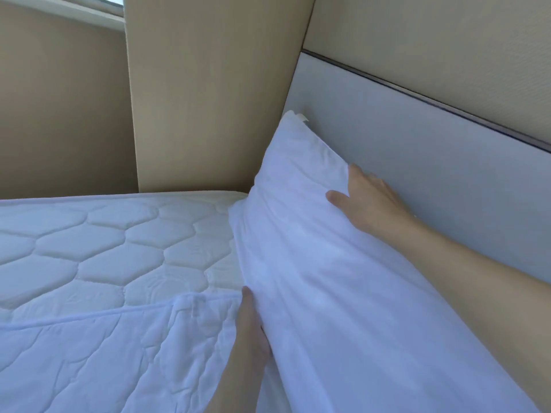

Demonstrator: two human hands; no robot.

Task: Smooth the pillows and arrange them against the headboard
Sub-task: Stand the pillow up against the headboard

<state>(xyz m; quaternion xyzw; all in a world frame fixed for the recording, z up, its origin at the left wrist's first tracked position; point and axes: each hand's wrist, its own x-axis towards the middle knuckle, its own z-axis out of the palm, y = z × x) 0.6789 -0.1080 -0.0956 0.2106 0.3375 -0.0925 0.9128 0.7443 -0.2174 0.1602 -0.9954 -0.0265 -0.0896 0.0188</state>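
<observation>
A white pillow [313, 263] leans on its long edge against the pale grey headboard [417, 150], running from the far corner toward me. My right hand [366, 201] lies over its upper edge, thumb on the front face, fingers behind between pillow and headboard. My left hand [250, 326] is at the pillow's lower edge where it meets the bed, thumb showing, fingers hidden under the fabric. Only this one pillow is in view.
A quilted white mattress [104, 242] fills the left side, with a quilted pad [119, 359] folded over its near part. A beige wall panel [208, 93] rises at the bed's far end. A window edge [110, 1] shows top left.
</observation>
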